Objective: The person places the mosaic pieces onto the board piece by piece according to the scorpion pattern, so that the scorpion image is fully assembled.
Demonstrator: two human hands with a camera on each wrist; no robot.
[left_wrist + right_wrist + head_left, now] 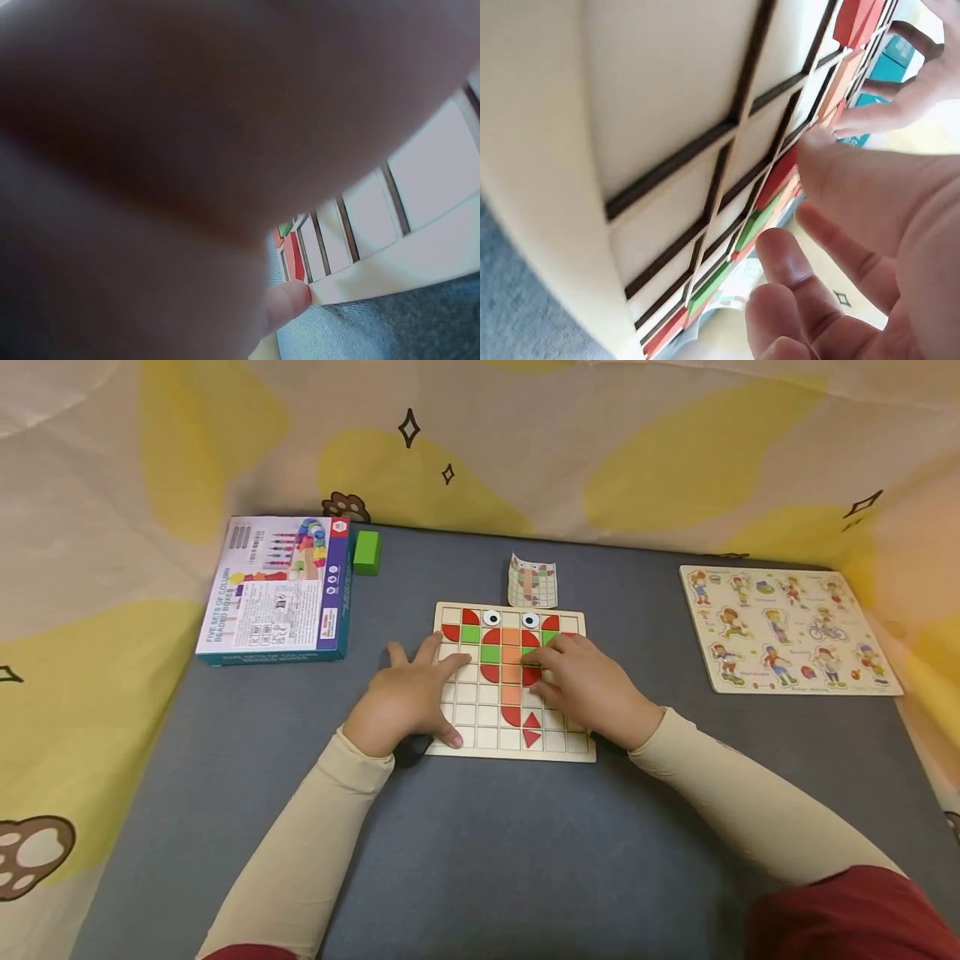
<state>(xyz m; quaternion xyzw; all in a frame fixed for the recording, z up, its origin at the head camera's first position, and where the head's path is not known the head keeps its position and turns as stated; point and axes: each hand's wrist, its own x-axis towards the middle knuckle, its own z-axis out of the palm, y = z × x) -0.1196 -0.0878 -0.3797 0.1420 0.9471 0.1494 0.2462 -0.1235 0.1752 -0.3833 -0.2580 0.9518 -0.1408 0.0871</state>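
A wooden grid board [487, 740] lies on the table, with red, green and orange flat pieces and two round eye pieces set in its squares. My right hand [592, 685] reaches over its right side, where thumb and index finger pinch a red quarter-circle piece [530, 675] at its square. In the right wrist view the thumb lies against that red piece [778, 178], the other fingers loosely bent. My left hand [405, 697], fingers spread, rests at the board's left edge. Two red triangles [532, 729] sit lower on the grid.
A curled pattern card [534, 583] lies behind the board. At the back left are a bead-set box [277, 589] and a green block [367, 553]. A puzzle board with sports figures [795, 631] lies right. A dark object [410, 749] shows under the left wrist.
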